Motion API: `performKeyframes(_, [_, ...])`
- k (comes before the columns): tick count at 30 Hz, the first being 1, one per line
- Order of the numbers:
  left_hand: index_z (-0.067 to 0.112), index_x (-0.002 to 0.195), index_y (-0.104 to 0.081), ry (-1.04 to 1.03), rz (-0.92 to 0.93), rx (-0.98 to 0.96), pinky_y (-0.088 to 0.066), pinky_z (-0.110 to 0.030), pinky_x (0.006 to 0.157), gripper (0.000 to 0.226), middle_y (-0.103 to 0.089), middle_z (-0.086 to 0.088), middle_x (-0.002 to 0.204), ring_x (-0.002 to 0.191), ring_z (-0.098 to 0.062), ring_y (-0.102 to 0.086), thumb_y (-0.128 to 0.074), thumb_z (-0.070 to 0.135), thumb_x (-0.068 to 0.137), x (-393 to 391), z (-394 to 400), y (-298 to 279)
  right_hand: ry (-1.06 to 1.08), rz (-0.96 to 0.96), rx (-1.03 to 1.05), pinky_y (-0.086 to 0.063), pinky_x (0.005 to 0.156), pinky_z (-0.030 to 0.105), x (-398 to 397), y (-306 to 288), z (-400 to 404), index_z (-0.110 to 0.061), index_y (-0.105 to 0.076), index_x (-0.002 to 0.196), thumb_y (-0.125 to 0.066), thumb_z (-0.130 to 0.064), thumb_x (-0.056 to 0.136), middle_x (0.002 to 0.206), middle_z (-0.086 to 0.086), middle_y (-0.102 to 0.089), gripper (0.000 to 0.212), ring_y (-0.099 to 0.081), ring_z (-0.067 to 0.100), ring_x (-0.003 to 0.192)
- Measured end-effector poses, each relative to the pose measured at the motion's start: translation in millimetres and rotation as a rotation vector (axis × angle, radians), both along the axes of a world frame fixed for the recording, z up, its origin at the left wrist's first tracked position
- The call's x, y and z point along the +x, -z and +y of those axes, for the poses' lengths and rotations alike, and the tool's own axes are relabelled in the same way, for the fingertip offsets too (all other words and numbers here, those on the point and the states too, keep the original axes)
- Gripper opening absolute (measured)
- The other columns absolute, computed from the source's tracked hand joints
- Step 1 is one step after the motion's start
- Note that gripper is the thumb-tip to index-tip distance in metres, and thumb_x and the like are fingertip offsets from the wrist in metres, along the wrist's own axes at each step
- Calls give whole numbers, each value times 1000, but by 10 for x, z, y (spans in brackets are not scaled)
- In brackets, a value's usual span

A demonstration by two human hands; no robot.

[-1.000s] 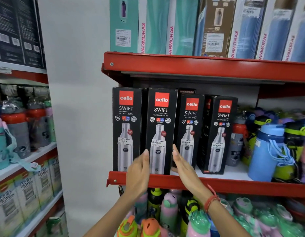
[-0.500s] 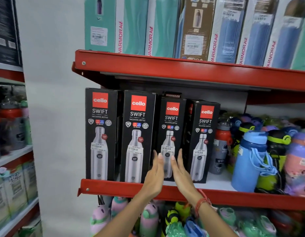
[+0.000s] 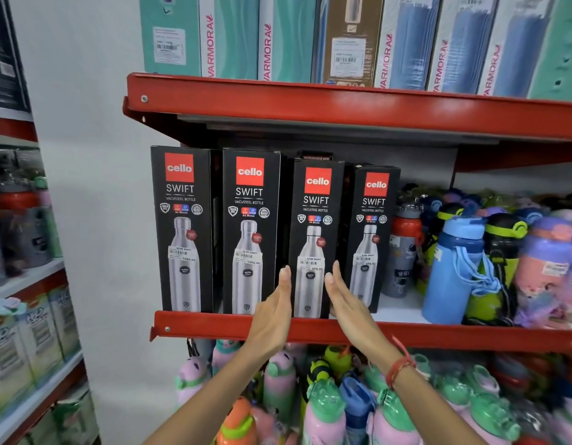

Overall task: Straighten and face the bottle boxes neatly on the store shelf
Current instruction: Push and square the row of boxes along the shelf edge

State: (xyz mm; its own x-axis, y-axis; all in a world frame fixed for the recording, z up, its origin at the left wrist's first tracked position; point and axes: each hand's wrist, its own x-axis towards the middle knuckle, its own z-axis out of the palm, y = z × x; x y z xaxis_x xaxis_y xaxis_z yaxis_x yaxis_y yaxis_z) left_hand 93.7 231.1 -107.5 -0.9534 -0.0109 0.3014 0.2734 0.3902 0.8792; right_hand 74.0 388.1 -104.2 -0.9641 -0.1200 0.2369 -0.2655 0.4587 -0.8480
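Your left hand (image 3: 273, 311) and your right hand (image 3: 349, 305) are flat and open, one on each side of the third Cello Swift box (image 3: 315, 239) on the red shelf (image 3: 438, 334). Four such black boxes stand upright in a row, faces to you. The third and the fourth box (image 3: 371, 232) sit a little farther back. Right of them stands a blue bottle (image 3: 454, 271).

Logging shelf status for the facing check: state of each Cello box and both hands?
First Cello box: upright, facing front.
Second Cello box: upright, facing front.
Third Cello box: upright, flanked by both hands.
Fourth Cello box: upright, turned slightly.
Left hand: open, flat.
Right hand: open, flat.
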Motion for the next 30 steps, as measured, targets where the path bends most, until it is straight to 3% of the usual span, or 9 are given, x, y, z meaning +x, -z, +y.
performKeyframes(5, [43, 149, -16, -18, 14, -79, -35, -1, 49, 87, -30, 20, 65, 53, 10, -34, 3, 84, 75, 52, 6, 2, -2, 29, -21, -16, 100, 25, 39, 28, 2, -56, -2, 146, -20, -80, 82, 152, -20, -28, 71, -36, 9, 135])
performKeyframes(7, [31, 150, -26, -69, 76, -87, -36, 1, 69, 83, -54, 18, 82, 74, 10, -52, -7, 77, 83, 58, 66, 21, -41, 33, -84, -18, 113, 31, 53, 30, 49, -58, -8, 145, -26, -82, 79, 144, -27, -25, 72, -35, 14, 139])
performKeyframes(9, [23, 148, -35, -193, 218, -125, -31, -16, 98, 75, -56, 4, 127, 119, -7, -50, -16, 68, 91, 69, 174, 44, -39, 62, -121, -28, 114, 37, 44, 26, 144, -57, -17, 145, -29, -83, 78, 139, -29, -29, 73, -46, 13, 132])
performKeyframes(12, [26, 137, -45, -185, 427, -52, -34, -24, 103, 55, -49, 10, 126, 119, -2, -44, -23, 57, 97, 59, 446, -19, 114, 186, -242, -46, 97, 29, -48, -16, 374, -40, -41, 142, -35, -69, 87, 140, -14, -50, 63, -64, 3, 107])
performKeyframes(14, [30, 139, -42, -17, 384, 7, -31, -19, 104, 54, -48, 15, 134, 124, 5, -42, -25, 58, 96, -7, 662, -60, 229, 252, -293, -44, 101, 36, -176, -39, 569, -32, -48, 138, -36, -60, 92, 138, -8, -54, 55, -59, 6, 114])
performKeyframes(20, [41, 148, 14, 215, 12, 135, -6, -25, 111, 86, 3, 28, 149, 146, -5, -3, -9, 83, 76, -402, 1129, -21, 87, 153, -214, -13, 113, 29, -575, -23, 846, -49, -4, 147, -28, -66, 86, 147, -32, -7, 68, -13, -1, 139])
performKeyframes(24, [54, 143, 9, 179, -92, 140, -12, -32, 113, 86, -9, 19, 158, 146, -14, -15, -1, 91, 66, -509, 1144, 23, 35, 137, -188, -17, 109, 29, -626, 28, 860, -72, 3, 129, -25, -76, 80, 132, -51, 1, 57, -16, -2, 130])
performKeyframes(27, [66, 135, 7, 166, -80, 121, -14, -29, 108, 72, -11, 30, 147, 134, -1, -21, -1, 91, 68, -436, 1113, 58, 12, 123, -145, -30, 100, 23, -487, 43, 910, -77, 4, 129, -24, -82, 79, 120, -66, -5, 58, -27, -3, 126])
performKeyframes(30, [66, 136, 1, 175, -64, 122, -10, -24, 105, 69, -11, 37, 138, 125, 9, -15, -2, 90, 71, -320, 1029, 66, -6, 118, -110, -35, 104, 35, -305, 37, 939, -77, 6, 130, -23, -83, 78, 124, -60, -7, 59, -29, -2, 126])
